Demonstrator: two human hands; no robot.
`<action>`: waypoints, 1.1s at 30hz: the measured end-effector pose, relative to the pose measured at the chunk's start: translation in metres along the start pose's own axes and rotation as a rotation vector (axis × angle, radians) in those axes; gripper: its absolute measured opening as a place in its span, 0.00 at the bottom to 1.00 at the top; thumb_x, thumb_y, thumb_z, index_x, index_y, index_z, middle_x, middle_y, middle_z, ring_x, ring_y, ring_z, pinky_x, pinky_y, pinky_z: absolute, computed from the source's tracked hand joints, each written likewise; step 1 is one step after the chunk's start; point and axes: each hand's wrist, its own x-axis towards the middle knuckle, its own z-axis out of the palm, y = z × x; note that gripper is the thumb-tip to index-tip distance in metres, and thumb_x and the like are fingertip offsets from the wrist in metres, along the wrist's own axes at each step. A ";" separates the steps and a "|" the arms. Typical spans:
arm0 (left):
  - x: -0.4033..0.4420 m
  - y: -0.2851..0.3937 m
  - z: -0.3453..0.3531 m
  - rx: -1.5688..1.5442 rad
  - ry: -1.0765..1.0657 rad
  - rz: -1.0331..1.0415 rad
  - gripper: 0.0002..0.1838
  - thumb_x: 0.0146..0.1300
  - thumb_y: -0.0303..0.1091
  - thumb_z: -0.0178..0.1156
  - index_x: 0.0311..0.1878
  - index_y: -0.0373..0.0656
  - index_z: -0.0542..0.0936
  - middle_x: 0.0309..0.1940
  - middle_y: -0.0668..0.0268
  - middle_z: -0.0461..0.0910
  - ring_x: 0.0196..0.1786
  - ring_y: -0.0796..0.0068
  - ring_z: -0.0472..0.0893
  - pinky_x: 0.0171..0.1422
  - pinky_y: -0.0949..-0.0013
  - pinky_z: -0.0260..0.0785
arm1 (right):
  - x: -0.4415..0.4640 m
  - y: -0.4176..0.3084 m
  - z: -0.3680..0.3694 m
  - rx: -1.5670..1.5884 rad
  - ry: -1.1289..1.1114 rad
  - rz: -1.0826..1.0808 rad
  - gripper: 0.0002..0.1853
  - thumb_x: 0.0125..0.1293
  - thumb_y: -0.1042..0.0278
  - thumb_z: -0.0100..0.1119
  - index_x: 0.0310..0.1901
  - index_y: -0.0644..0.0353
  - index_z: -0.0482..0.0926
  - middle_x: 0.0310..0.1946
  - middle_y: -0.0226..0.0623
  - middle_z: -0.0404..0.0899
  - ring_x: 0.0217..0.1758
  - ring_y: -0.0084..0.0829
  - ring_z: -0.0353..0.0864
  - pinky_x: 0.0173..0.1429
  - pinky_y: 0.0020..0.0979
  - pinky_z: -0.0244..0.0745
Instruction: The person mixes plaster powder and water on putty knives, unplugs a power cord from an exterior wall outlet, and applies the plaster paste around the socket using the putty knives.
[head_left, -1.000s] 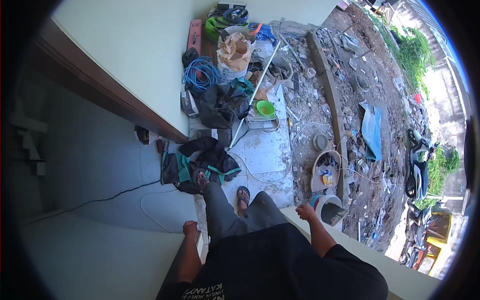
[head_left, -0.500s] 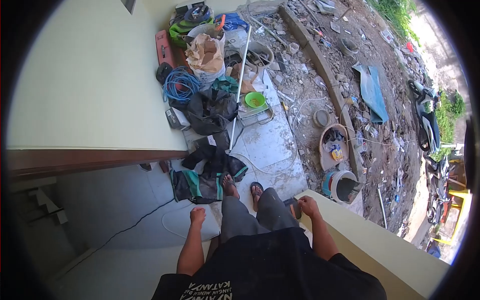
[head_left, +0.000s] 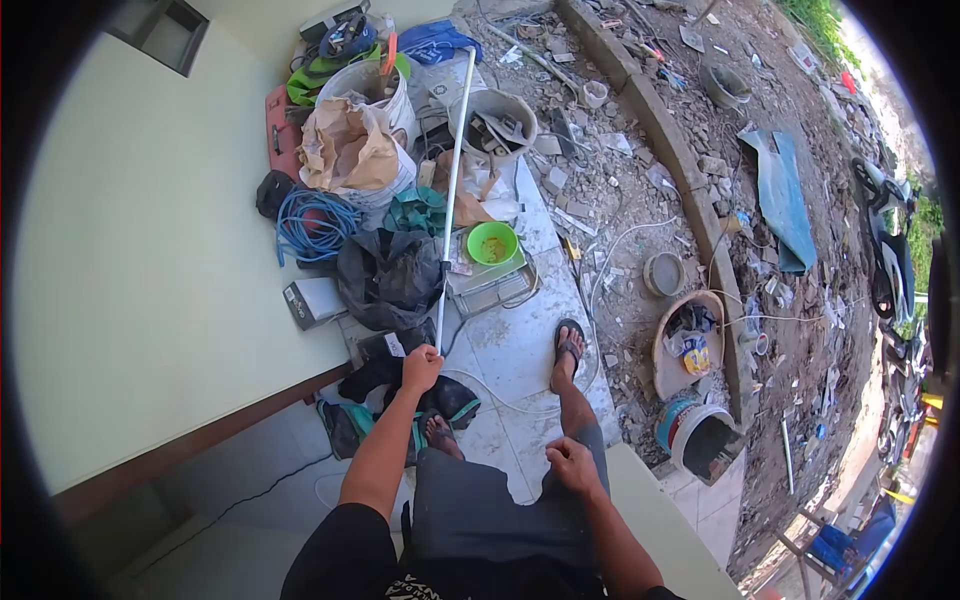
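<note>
My left hand (head_left: 423, 368) is closed in a loose fist over the lower end of the white pole (head_left: 457, 160); no grip on the pole shows. My right hand (head_left: 572, 465) has curled fingers with nothing visible in them, above my right thigh. Beyond the left hand are a crumpled black bag (head_left: 392, 275), a small box (head_left: 314, 302) and a bright green bowl (head_left: 492, 243) beside a grey metal tray (head_left: 495, 290). Black and green cloth (head_left: 345, 425) lies by my left foot.
Blue cable (head_left: 315, 225), a paper-filled sack (head_left: 350, 150), buckets (head_left: 492, 125) and a red case (head_left: 282, 130) stand along the wall. A concrete kerb (head_left: 665, 150) crosses rubble. At right are a round basin (head_left: 688, 350), a tipped bucket (head_left: 705, 445) and a motorbike (head_left: 885, 245).
The view has moved closer to the piled items. My left hand has swung forward to the pole's lower end, my right hand has come inward over the thigh, and my right foot has stepped forward.
</note>
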 end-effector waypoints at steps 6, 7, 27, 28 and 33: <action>0.212 -0.094 0.215 -0.407 0.197 -0.461 0.12 0.54 0.35 0.59 0.36 0.36 0.81 0.33 0.54 0.84 0.38 0.58 0.84 0.45 0.62 0.74 | 0.144 0.035 0.024 -0.086 -0.353 -0.036 0.13 0.62 0.61 0.58 0.43 0.61 0.79 0.32 0.44 0.82 0.36 0.36 0.82 0.44 0.33 0.76; 0.223 -0.061 0.210 -0.378 0.191 -0.555 0.12 0.53 0.34 0.59 0.36 0.34 0.81 0.34 0.52 0.83 0.40 0.56 0.83 0.46 0.61 0.74 | 0.153 0.043 0.021 -0.167 -0.354 0.018 0.14 0.62 0.60 0.59 0.42 0.62 0.79 0.32 0.45 0.82 0.35 0.38 0.82 0.43 0.34 0.76; 0.331 -0.025 0.246 -0.460 0.772 -1.145 0.29 0.48 0.40 0.73 0.47 0.26 0.76 0.47 0.45 0.78 0.46 0.48 0.81 0.52 0.57 0.76 | 0.188 0.005 -0.003 0.047 -0.548 0.280 0.17 0.63 0.56 0.58 0.46 0.60 0.78 0.33 0.43 0.82 0.36 0.40 0.82 0.44 0.36 0.76; 0.327 -0.031 0.248 -0.451 0.818 -1.078 0.28 0.48 0.40 0.73 0.45 0.26 0.78 0.45 0.46 0.79 0.44 0.49 0.82 0.50 0.57 0.76 | 0.188 0.004 -0.004 0.039 -0.551 0.274 0.17 0.63 0.56 0.58 0.46 0.60 0.78 0.33 0.43 0.82 0.37 0.40 0.82 0.45 0.36 0.75; 0.303 -0.025 0.234 -0.706 0.744 -1.076 0.23 0.50 0.34 0.70 0.46 0.29 0.78 0.44 0.47 0.80 0.43 0.53 0.82 0.47 0.56 0.75 | 0.191 0.001 -0.003 0.051 -0.552 0.244 0.17 0.63 0.54 0.57 0.46 0.59 0.79 0.34 0.45 0.82 0.38 0.41 0.82 0.46 0.36 0.75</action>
